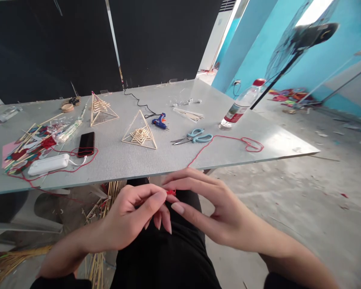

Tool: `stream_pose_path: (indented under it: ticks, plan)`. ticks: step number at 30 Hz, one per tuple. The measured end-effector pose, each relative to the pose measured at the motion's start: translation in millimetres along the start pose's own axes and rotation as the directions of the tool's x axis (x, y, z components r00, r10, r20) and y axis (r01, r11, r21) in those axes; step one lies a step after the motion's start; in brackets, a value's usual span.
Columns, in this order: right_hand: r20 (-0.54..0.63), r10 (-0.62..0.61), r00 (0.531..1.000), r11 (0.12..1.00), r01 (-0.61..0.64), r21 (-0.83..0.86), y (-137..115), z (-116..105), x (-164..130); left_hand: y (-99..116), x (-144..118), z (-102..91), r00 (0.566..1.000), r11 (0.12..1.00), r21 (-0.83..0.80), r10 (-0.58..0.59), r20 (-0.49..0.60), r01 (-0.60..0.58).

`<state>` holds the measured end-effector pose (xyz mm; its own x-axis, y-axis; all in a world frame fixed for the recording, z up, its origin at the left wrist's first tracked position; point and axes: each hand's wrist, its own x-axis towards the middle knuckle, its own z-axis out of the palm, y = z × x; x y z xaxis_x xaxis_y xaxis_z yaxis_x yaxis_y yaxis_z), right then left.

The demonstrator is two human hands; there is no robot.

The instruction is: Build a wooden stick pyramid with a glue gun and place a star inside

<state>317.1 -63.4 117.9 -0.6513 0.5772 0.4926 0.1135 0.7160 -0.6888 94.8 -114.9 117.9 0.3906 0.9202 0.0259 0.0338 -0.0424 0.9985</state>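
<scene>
Above my lap, in front of the table edge, my two hands meet around a small bundle of red cord (171,192). My left hand (138,212) pinches it between thumb and index finger. Over it from the other side come the fingers of my right hand (203,200), bent, with the thumb just below the red bundle; whether they grip it I cannot make out. A strand of red cord (200,151) runs from behind my right hand onto the table and ends in loops at the right. Much of the bundle is hidden by my fingers.
On the grey table (114,164) lie blue-handled scissors (201,136), a blue glue gun (160,121), stick pyramids (140,135), a phone (86,144), a white power strip-like block (48,163) and a heap of craft scraps (33,144). A bottle (239,106) stands at the right.
</scene>
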Motion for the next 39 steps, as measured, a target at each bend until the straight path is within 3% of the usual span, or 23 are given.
stream_pose_path:
  ticks: [2, 5, 8, 10, 19, 22, 25, 30, 35, 39]
  plan:
    - [0.066, 0.110, 0.992, 0.973, -0.121, 0.196, 1, 2, 0, -1, -1, -0.2, 1.000, 0.999, 0.047, 0.008, -0.020, -0.007]
    - [0.146, 0.269, 0.952, 0.847, -0.305, 0.435, 0, 6, 0, -1, -4, -0.1, 0.999, 0.991, 0.130, 0.028, -0.043, -0.022]
    - [0.191, 0.343, 0.920, 0.738, -0.390, 0.551, -2, 7, 0, 0, -5, 0.8, 0.999, 0.989, 0.147, 0.037, -0.037, -0.031]
    - [0.188, 0.351, 0.917, 0.724, -0.394, 0.566, -4, 7, -1, 2, -5, 1.7, 0.999, 0.991, 0.130, 0.030, -0.032, -0.025]
    - [0.043, 0.292, 0.955, 0.873, -0.285, 0.395, -9, 10, -9, 4, -8, 2.4, 1.000, 0.998, 0.058, -0.013, -0.006, 0.013]
    - [-0.044, 0.213, 0.976, 0.938, -0.192, 0.290, -9, 13, -9, 3, -10, 0.6, 1.000, 0.985, 0.174, 0.018, 0.001, -0.018]
    - [-0.101, 0.140, 0.985, 0.975, -0.119, 0.190, -8, 15, -8, 1, -11, -0.5, 0.988, 0.929, 0.350, 0.146, -0.052, -0.119]
    - [-0.138, 0.064, 0.988, 0.995, -0.052, 0.090, -6, 17, -8, 2, -13, -1.0, 0.906, 0.746, 0.609, 0.411, -0.102, -0.270]
    - [-0.132, 0.005, 0.991, 0.999, -0.010, -0.031, -7, 17, -8, 4, -14, -1.4, 0.881, 0.656, 0.694, 0.469, -0.067, -0.297]
    - [-0.095, -0.010, 0.995, 0.995, 0.000, -0.102, -9, 15, -8, 9, -12, -0.1, 0.913, 0.715, 0.651, 0.400, -0.082, -0.255]
